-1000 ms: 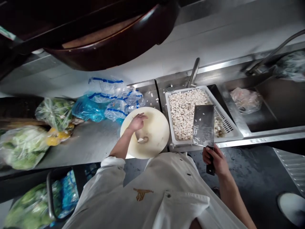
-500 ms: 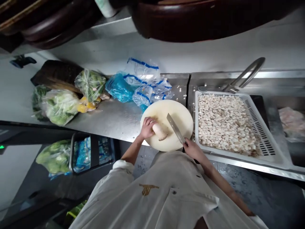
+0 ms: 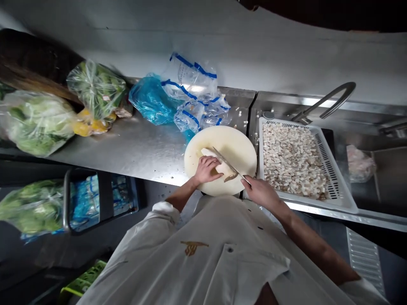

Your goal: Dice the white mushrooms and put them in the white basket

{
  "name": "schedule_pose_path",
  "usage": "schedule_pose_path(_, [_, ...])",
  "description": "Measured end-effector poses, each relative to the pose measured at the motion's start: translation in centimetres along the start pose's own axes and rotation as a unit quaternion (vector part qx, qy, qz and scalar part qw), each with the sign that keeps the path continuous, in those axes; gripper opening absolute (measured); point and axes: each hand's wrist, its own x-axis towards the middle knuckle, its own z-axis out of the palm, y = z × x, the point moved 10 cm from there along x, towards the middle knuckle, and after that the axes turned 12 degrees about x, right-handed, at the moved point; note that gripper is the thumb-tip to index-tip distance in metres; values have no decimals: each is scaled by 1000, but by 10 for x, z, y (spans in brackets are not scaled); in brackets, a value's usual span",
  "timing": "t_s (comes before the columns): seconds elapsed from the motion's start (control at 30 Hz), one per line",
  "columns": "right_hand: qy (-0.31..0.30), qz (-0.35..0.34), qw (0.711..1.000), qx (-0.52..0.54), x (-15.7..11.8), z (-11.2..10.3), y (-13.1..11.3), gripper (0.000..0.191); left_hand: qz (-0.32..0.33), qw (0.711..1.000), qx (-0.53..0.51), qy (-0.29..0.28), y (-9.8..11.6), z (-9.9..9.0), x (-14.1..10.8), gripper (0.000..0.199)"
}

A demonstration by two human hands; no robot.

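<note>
On a round, cream-coloured cutting board [image 3: 203, 137] lies a thick, pale king oyster mushroom [image 3: 225, 169]. My left hand [image 3: 208, 170] presses on its near left side, the fingers bent over it. The handle of a kitchen knife [image 3: 227, 162] is gripped in my right hand [image 3: 259, 190]. Its blade slants across the mushroom's right side, edge down, close to my left fingertips. I cannot tell whether the blade has entered the mushroom.
To the right, a white perforated basket [image 3: 343, 203] of chopped mushroom pieces stands by a sink with a curved faucet [image 3: 338, 95]. Crumpled plastic bags [image 3: 193, 93] lie behind the board. Bagged greens [image 3: 38, 123] sit on the counter's left; a cart [image 3: 66, 201] stands below.
The knife has moved left from bare board onto the mushroom. The mushroom has turned to lie more slanted, and my left hand has shifted along with it. The camera view has also shifted.
</note>
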Motion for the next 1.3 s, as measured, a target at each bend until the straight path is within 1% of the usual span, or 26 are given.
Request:
schedule_pose_path(0.13, [16, 4, 1000, -8, -9, -15, -15, 46, 1, 1000, -2, 0, -1, 2, 8, 62])
schedule_pose_path(0.2, [7, 4, 1000, -9, -11, -17, -20, 46, 1, 1000, -6, -2, -2, 3, 9, 62])
schedule_pose_path(0.3, [-9, 10, 1000, -17, -10, -13, -20, 47, -2, 1000, -12, -11, -5, 6, 8, 63])
schedule_pose_path(0.4, [-16, 38, 999, -21, 7, 0, -15, 49, 0, 1000, -21, -21, -7, 12, 7, 64])
schedule_pose_path(0.47, [-28, 60, 998, -10, 27, 14, -13, 49, 0, 1000, -23, -18, -9, 13, 7, 64])
schedule_pose_path(0.53, [-40, 68, 997, 7, 48, 26, -15, 49, 0, 1000, -23, -12, -9, 13, 7, 64])
schedule_pose_path(0.57, [-44, 64, 997, 12, 56, 29, -18, 49, 1, 1000, -23, -9, -9, 12, 7, 64])
schedule_pose_path(0.63, [-40, 44, 998, 16, 64, 27, -25, 52, 5, 1000, -23, -2, -8, 9, 7, 64])
schedule_pose_path(0.7, [-24, 21, 999, 12, 58, 16, -30, 54, 6, 1000, -22, -1, -7, 7, 8, 64])
schedule_pose_path(0.8, [14, 7, 1000, 4, 31, -6, -31, 56, 3, 1000, -20, -8, -7, 7, 7, 64])
schedule_pose_path(0.9, [13, 13, 1000, -6, 5, -14, -29, 55, 4, 1000, -28, -10, -7, 7, 6, 65])
schedule_pose_path(0.97, [-4, 21, 1000, -15, -3, -10, -28, 55, 4, 999, -36, -13, -7, 8, 6, 66])
schedule_pose_path(1.03, [-17, 30, 999, -18, 0, -3, -28, 54, 2, 999, -44, -19, -8, 10, 5, 66])
schedule_pose_path(1.23, [-44, 84, 995, 24, 45, 28, -24, 56, -8, 998, -60, -18, -12, 15, 5, 62])
schedule_pose_path(1.3, [-43, 82, 995, 36, 54, 34, -25, 59, -11, 998, -59, -17, -13, 15, 6, 59])
